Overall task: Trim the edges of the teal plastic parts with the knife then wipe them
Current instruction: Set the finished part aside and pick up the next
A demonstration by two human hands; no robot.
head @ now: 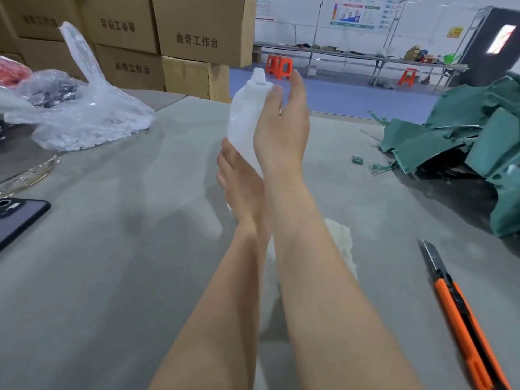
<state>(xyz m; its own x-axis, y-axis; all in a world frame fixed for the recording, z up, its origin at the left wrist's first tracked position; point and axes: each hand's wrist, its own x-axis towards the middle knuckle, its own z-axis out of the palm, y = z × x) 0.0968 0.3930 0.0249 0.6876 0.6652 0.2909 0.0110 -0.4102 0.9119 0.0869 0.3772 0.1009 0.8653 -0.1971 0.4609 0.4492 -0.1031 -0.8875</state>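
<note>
That clear plastic bag (84, 119) on the left of the tabletop (112, 249) looks stuffed with small white bits, with cardboard boxes (197, 38) stacked behind it. You've got both hands on an upright white bottle (244, 119), spout up: left hand (239, 178) fingers curled round its base, right hand (281, 130) gripping its side. The teal plastic parts (464, 136) sit heaped at far right, and the knife (461, 311) lies nearer you, long axis running away from you, blade tip at the far end.
</note>
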